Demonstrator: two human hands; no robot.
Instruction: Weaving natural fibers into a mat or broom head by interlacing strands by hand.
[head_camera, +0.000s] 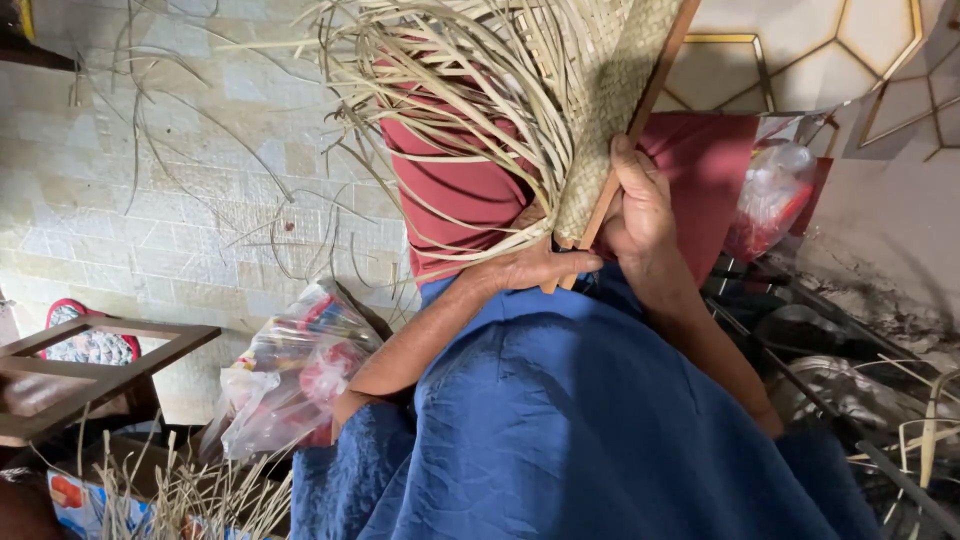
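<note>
Hands: both are set at the lower edge of a woven palm-leaf mat (610, 100) stretched on a wooden frame (640, 110).

Left hand (530, 268): laid nearly flat beneath the mat's bottom corner, fingers stretched toward the right hand and touching the frame's lower end; no full closure is seen.

Right hand (640, 205): curled around the wooden frame, thumb pressed up along the frame's edge, grip closed on it.

Woven mat: held tilted above both hands, its finished plaited part just above the right hand; loose unwoven strips (450, 120) fan out above and to the left of the left hand.

Red cloth (460, 190): seen behind the loose strips, above the left hand, and again to the right of the right hand.

Blue garment (560, 420): spread below both hands, covering the lap.

Clear plastic bag (290, 375) with red and white contents: below and left of the left forearm.

Second plastic bag (770, 195): right of the right hand.

Small wooden stand (100, 355): far left of the hands, on the tiled floor (150, 220).

Stray dry strips (180, 490): scattered at lower left.
</note>
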